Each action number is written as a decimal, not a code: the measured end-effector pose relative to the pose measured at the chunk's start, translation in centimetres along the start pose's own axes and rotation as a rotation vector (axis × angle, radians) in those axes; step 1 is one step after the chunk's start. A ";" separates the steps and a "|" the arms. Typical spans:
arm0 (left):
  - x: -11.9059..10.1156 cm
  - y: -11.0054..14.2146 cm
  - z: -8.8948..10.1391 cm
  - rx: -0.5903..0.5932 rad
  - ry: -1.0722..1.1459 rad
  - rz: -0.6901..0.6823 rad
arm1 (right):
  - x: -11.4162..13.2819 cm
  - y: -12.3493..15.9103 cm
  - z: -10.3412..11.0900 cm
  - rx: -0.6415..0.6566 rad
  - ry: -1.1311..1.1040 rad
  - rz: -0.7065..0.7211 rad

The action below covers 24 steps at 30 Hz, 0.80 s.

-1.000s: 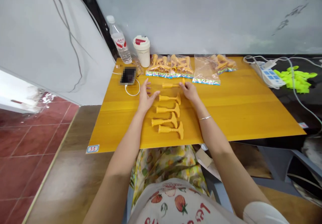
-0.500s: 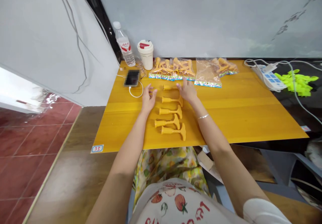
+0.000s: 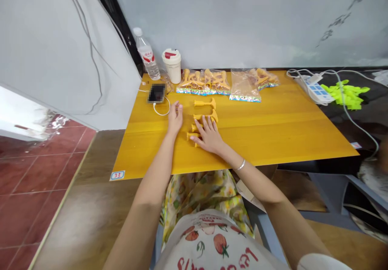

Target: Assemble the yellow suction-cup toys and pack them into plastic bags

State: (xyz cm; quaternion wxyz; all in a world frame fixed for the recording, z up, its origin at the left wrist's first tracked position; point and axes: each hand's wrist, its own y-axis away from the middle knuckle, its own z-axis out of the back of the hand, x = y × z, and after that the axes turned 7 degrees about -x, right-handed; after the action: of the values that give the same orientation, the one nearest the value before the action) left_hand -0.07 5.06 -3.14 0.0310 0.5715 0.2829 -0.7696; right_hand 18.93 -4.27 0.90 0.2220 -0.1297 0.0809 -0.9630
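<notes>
Several ribbed orange-yellow plastic pieces with flared ends lie in a column on the yellow wooden table [image 3: 273, 134]. My right hand [image 3: 209, 134] rests flat with fingers apart over the lower pieces, hiding most of them. Its fingertips touch a second piece [image 3: 206, 117], and one piece [image 3: 205, 103] lies uncovered above it. Only stub ends [image 3: 192, 136] show beside the palm. My left hand [image 3: 175, 118] stands on the wood left of the column, fingers together, holding nothing. A white charging cable [image 3: 160, 110] lies just beyond it.
Clear plastic bags of orange pieces [image 3: 203, 82] lie along the back edge, with a blurred phone [image 3: 157, 93], a water bottle [image 3: 145, 58] and a white cup [image 3: 172, 64] at back left. A power strip [image 3: 315, 90] and neon-green pieces [image 3: 345, 96] sit right of the table.
My right hand has moved back toward me and now covers the lower pieces. My left hand has drawn slightly back and closed its fingers together.
</notes>
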 end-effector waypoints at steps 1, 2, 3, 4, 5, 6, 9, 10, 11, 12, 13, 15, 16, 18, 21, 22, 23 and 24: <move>-0.1 0.1 0.1 0.021 0.017 0.015 | -0.5 -0.7 0.0 0.002 0.003 -0.012; -0.3 0.3 0.1 0.046 0.043 0.036 | -0.9 -1.4 0.0 0.005 0.003 -0.026; -0.5 0.5 0.0 0.074 0.078 0.067 | -1.3 -2.1 0.0 0.011 0.001 -0.042; -0.7 0.7 -0.1 0.106 0.120 0.105 | -1.6 -2.8 0.0 0.017 -0.003 -0.060; -1.0 0.9 -0.2 0.142 0.164 0.147 | -1.8 -3.4 -0.1 0.023 -0.006 -0.078; -1.3 1.1 -0.4 0.181 0.207 0.187 | -1.9 -4.0 -0.1 0.028 -0.009 -0.093; -1.9 1.5 -1.2 0.297 0.290 0.275 | -1.9 -5.2 -0.2 0.034 -0.015 -0.101; -2.0 1.6 -1.4 0.330 0.297 0.288 | -1.8 -5.4 -0.2 0.033 -0.019 -0.087; -2.1 1.6 -1.6 0.357 0.296 0.294 | -1.7 -5.6 -0.2 0.031 -0.025 -0.065; -2.2 1.6 -1.8 0.376 0.291 0.293 | -1.6 -5.6 -0.3 0.027 -0.033 -0.039; -2.2 1.5 -1.9 0.390 0.285 0.288 | -1.5 -5.6 -0.3 0.023 -0.042 -0.012; -2.1 1.5 -1.9 0.408 0.276 0.272 | -1.4 -5.6 -0.4 0.018 -0.059 0.033; -2.1 1.4 -1.8 0.413 0.274 0.263 | -1.3 -5.6 -0.4 0.019 -0.067 0.047; -2.0 1.4 -1.8 0.425 0.276 0.245 | -1.2 -5.7 -0.6 0.025 -0.086 0.063; -1.8 1.4 -1.7 0.445 0.291 0.234 | -0.9 -6.1 -0.8 0.042 -0.129 0.088; -1.7 1.4 -1.8 0.451 0.298 0.230 | -1.0 -6.4 -0.9 0.043 -0.147 0.103; -1.7 1.3 -1.8 0.452 0.306 0.227 | -1.2 -6.7 -0.9 0.034 -0.165 0.118; -1.6 1.3 -1.9 0.442 0.314 0.226 | -1.7 -7.1 -0.8 0.010 -0.180 0.127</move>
State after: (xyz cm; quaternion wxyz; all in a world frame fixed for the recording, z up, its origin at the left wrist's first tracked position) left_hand 2.59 4.44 -2.52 -0.0527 0.7044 0.0443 -0.7065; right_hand 17.31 2.85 1.31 0.2896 -0.2090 0.0639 -0.9319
